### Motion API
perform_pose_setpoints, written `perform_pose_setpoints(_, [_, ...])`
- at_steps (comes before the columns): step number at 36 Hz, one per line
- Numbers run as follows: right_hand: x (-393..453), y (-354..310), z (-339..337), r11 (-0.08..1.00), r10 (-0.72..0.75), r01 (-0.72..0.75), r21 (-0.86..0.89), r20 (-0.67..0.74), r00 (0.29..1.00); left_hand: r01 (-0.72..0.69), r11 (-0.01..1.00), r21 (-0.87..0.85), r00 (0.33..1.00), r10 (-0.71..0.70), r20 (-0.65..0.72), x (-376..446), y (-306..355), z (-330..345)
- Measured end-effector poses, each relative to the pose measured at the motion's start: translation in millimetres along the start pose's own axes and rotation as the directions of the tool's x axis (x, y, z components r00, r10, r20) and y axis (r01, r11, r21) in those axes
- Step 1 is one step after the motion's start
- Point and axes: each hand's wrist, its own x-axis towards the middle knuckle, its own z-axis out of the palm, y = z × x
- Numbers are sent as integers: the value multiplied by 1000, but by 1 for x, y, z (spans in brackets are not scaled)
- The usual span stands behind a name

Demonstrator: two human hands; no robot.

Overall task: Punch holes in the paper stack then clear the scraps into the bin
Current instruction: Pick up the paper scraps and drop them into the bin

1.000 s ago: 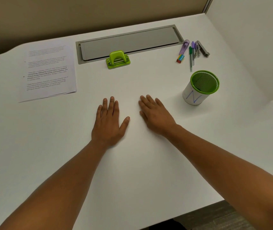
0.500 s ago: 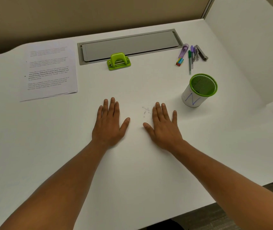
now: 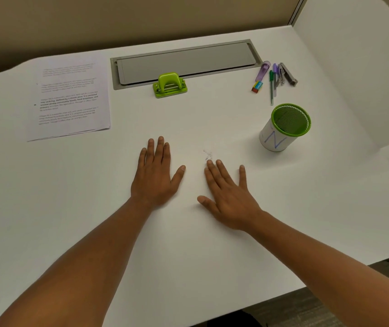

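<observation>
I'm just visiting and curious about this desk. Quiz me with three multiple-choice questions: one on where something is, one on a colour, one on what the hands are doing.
1. Where do the paper scraps lie?
A. inside the cup
B. on the desk just beyond the right hand's fingertips
C. on the paper stack

2. What colour is the hole punch?
A. green
B. red
C. black

3. What are the hands doing?
A. gripping the punch
B. holding a pen
C. lying flat, empty

Answers:
1 B, the white bits sit on the bare desk ahead of the right hand.
2 A, it is bright green.
3 C, the left hand and the right hand are spread palm-down.
</observation>
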Motion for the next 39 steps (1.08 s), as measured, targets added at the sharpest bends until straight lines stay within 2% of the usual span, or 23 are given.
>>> perform_pose_setpoints(7, [36, 4, -19, 996, 70, -68, 51, -40, 997, -2, 1000, -7, 1000, 2, -1, 0, 1, -1])
perform_pose_setpoints(10, [40, 13, -33, 991, 104, -86, 102, -183, 978, 5, 1000, -1, 1000, -5, 6, -1, 1, -1])
perform_pose_setpoints(13, [47, 25, -45, 970, 190, -121, 211, -345, 919, 8, 1000, -1, 1000, -8, 7, -1, 1, -1])
perform_pose_setpoints(15, [53, 30, -48, 949, 230, -143, 280, -310, 922, 10, 1000, -3, 1000, -10, 8, -1, 0, -1])
perform_pose_setpoints(19, [66, 31, -47, 945, 221, -158, 286, -203, 954, 10, 1000, -7, 1000, -10, 5, -1, 1, -1])
perform_pose_setpoints(28, [74, 24, -39, 991, -11, 55, 123, -332, 943, 12, 1000, 7, 1000, -12, 14, 0, 1, -2])
perform_pose_setpoints(32, [72, 25, -39, 998, -62, 60, -18, -314, 948, 11, 1000, -1, 1000, -11, 23, 0, 1, -3])
perform_pose_setpoints(36, [76, 21, -43, 1000, 17, -20, -7, -275, 961, 12, 1000, -4, 1000, -12, 23, 0, 2, -4])
perform_pose_setpoints(39, [81, 25, -46, 970, 196, -154, 185, -232, 953, 11, 1000, -2, 1000, -11, 20, 0, 2, -4])
